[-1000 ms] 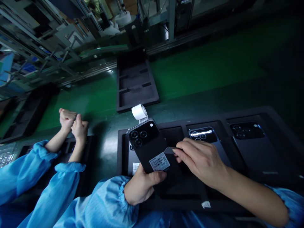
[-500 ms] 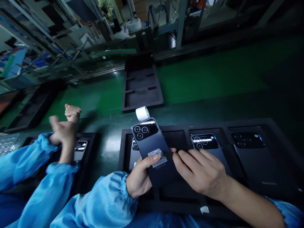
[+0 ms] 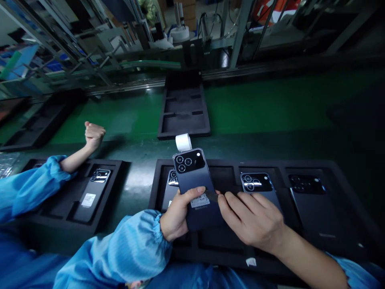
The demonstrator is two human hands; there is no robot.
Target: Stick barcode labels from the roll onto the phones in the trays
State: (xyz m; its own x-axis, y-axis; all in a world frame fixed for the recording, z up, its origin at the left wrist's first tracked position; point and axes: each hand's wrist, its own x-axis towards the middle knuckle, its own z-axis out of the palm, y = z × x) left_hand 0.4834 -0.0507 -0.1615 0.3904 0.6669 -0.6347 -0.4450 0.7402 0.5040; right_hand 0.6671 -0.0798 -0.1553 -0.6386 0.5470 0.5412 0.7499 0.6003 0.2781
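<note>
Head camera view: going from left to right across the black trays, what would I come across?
Phone lying in the left foam tray → left hand → phone held in that hand → phone in the right foam tray → darker phone beside it.

Of the co-worker's two raised fists, only one fist (image 3: 94, 135) is up now. The other sleeved arm has dropped out of view, uncovering a black smartphone (image 3: 92, 196) in a black foam tray (image 3: 43, 214). The person's left hand (image 3: 176, 214) has turned the held smartphone (image 3: 194, 188) more upright, so its back catches a bluish light. That hand's thumb has moved to the edge of the white label (image 3: 200, 200).
</note>
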